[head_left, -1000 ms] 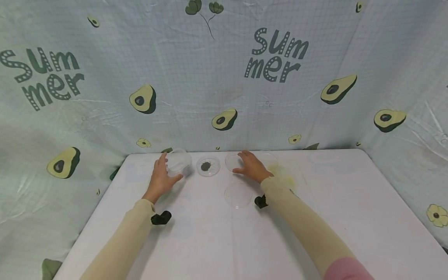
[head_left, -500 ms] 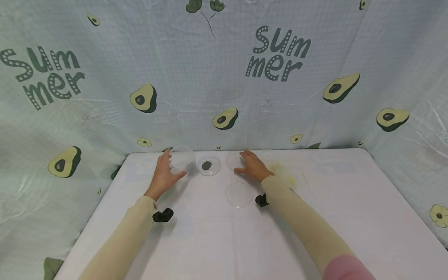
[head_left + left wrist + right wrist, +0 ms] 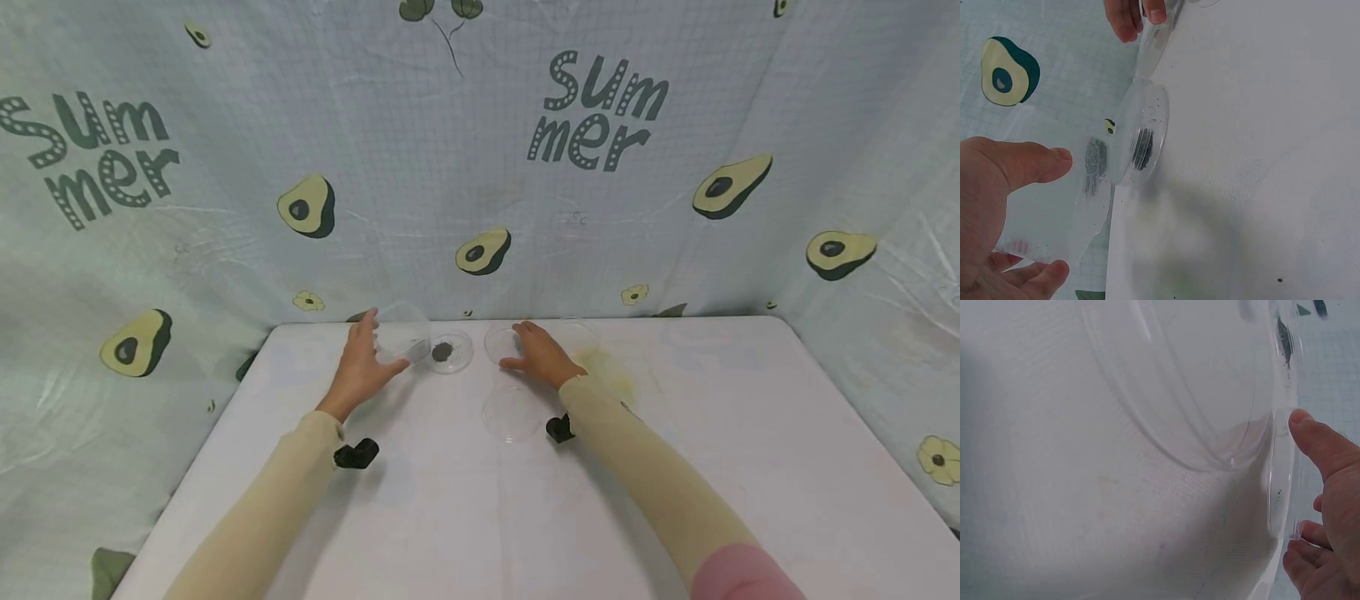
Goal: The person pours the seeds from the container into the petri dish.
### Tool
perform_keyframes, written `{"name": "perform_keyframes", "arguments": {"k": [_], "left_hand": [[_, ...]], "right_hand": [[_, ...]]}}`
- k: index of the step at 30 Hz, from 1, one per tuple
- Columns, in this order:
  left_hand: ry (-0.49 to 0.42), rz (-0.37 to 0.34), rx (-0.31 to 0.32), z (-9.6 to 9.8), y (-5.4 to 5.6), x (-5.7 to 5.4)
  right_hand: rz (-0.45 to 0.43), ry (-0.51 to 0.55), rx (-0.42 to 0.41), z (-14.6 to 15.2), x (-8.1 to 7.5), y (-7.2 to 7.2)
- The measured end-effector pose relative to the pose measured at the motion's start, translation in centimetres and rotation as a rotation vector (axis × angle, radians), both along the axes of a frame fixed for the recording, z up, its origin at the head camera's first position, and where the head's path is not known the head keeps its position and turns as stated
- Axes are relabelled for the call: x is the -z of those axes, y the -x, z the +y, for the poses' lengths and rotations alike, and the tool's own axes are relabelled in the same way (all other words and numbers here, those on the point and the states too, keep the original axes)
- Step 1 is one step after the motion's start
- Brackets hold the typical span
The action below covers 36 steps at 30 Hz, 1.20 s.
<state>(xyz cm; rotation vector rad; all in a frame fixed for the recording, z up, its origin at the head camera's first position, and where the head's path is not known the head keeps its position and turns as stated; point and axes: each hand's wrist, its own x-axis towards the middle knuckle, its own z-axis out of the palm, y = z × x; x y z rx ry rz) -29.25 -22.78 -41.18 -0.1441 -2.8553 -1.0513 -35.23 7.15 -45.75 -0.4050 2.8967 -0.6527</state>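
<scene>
My left hand (image 3: 362, 367) grips a clear, round-mouthed vessel (image 3: 405, 332) by its side, its mouth tilted, just left of a clear petri dish (image 3: 460, 360). Inside that dish lies a small heap of dark powder (image 3: 442, 352). A greyish patch (image 3: 1095, 164) shows on the vessel in the left wrist view; whether it is inside or a reflection I cannot tell. To the right, my right hand (image 3: 546, 357) holds the edge of another clear petri dish (image 3: 497, 346) on the table, thumb and fingers around its rim.
Nearer to me lies a clear round dish or lid (image 3: 512, 414). Behind my right hand stands one more clear dish (image 3: 579, 335). Yellowish stains (image 3: 607, 371) mark the white table (image 3: 450, 508), and a printed curtain (image 3: 420, 167) hangs at its back edge.
My left hand has moved right and slightly away from me with the clear vessel, which now partly overlaps the powder dish in the head view. The right hand has stayed in place.
</scene>
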Motion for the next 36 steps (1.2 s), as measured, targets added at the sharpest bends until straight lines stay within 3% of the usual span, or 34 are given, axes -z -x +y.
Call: {"name": "perform_keyframes", "arguments": {"k": [24,36], "left_hand": [[0.029,0.022,0.047,3.5,1.0,-0.9],[0.017,0.031,0.084,5.0,1.1,-1.3]], "right_hand": [[-0.012,0.045,0.007,0.3,0.5,-0.7],[-0.071,0.058,0.055,0.6,0.3,-0.8]]}}
